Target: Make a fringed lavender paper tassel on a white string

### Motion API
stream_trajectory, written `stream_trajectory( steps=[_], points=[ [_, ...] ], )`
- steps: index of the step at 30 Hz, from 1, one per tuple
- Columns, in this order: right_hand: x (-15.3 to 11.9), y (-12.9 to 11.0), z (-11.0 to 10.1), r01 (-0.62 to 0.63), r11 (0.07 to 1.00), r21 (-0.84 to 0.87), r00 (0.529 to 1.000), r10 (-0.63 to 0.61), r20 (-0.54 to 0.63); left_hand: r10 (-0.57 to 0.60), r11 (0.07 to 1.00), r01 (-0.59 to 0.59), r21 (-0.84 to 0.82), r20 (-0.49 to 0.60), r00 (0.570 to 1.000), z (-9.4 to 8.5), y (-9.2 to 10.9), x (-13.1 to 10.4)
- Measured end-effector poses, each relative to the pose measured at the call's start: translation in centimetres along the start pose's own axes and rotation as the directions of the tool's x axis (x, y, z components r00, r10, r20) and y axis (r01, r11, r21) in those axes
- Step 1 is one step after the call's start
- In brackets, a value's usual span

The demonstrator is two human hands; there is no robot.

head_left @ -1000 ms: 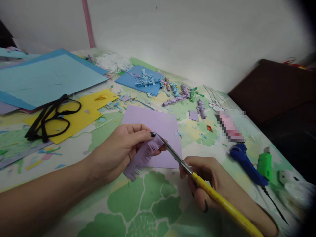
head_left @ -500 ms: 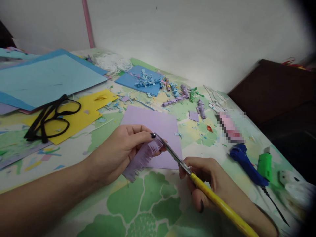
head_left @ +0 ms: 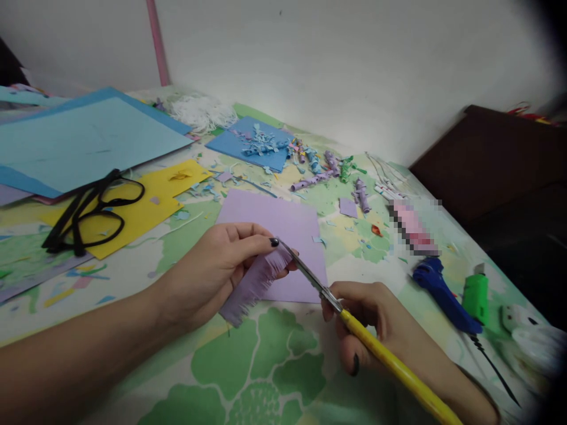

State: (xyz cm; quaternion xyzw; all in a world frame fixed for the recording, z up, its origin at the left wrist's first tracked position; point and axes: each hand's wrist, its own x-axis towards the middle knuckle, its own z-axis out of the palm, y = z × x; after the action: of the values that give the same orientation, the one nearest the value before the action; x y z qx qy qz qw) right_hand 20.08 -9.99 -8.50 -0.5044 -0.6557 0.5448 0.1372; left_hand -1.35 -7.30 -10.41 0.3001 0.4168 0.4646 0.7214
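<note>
My left hand [head_left: 217,265] pinches a purple paper strip [head_left: 252,289] near its upper end, thumb on top. The strip's lower right edge is cut into a fine fringe, and it slants down to the left. In my right hand [head_left: 385,330] are scissors [head_left: 372,342] with yellow handles, seen nearly edge-on. Their metal blades look almost closed, with the tips at the strip's top end beside my left thumb. A purple paper sheet [head_left: 283,206] lies flat beneath the strip and partly behind my left hand.
Black glasses [head_left: 101,206] rest on yellow paper [head_left: 150,227] at left, beside large blue sheets [head_left: 101,136]. Paper scraps and rolled pieces [head_left: 312,180] lie farther back, near white string [head_left: 204,112]. At right are a blue tool [head_left: 447,301] and a green cutter [head_left: 476,298].
My right thumb has shifted slightly to the left along the scissors' handle side. The left hand, strip and blade tips stay almost where they were.
</note>
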Motion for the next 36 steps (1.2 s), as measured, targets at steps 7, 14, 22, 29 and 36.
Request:
stream_trajectory(
  steps=[7,14,22,29,36],
  points=[
    [0.05,0.01,-0.06,-0.002,1.000,0.023,1.000,0.002,0.000,0.003,1.000,-0.003,0.023,0.002,1.000,-0.03,0.09,-0.05],
    [-0.11,0.08,0.08,-0.050,0.997,0.061,0.999,0.051,-0.005,0.005,1.000,-0.005,0.019,-0.012,1.000,0.13,0.19,-0.04],
    [0.02,0.09,0.04,-0.058,0.998,0.004,0.998,0.058,-0.022,0.009,1.000,-0.008,0.028,-0.017,1.000,-0.07,-0.02,0.00],
    [0.11,-0.03,-0.02,-0.070,0.998,0.011,0.997,0.070,-0.019,0.010,1.000,-0.010,0.023,-0.009,1.000,-0.12,0.01,0.09],
    [0.17,-0.10,0.03,-0.071,0.996,0.048,0.997,0.072,-0.016,0.007,1.000,-0.007,0.021,-0.004,1.000,-0.13,-0.01,0.21]
  ],
)
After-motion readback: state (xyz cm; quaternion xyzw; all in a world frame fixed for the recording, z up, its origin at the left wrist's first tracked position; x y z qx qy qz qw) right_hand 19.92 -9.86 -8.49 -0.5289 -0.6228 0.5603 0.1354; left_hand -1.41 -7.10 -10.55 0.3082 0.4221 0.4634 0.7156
